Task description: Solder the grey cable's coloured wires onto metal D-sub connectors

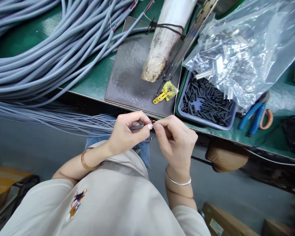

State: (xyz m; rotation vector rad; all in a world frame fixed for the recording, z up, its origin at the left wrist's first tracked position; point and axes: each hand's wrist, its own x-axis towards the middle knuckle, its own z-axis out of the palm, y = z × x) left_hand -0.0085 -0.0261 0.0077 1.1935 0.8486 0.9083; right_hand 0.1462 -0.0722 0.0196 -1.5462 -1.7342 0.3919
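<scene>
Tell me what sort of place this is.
Probably a cable-assembly workshop: grey cables lie bundled on a green workbench, a blue tray holds many short black pieces, and the left hand grips a cable end with thin wires showing.

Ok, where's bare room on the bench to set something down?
Mostly the dark board, left of the white-wrapped post, though slightly speckled; also the narrow green strip between board and gray cables. Crowded: beneath those cables, and rightward, with bin, clear bag and pliers.
</scene>
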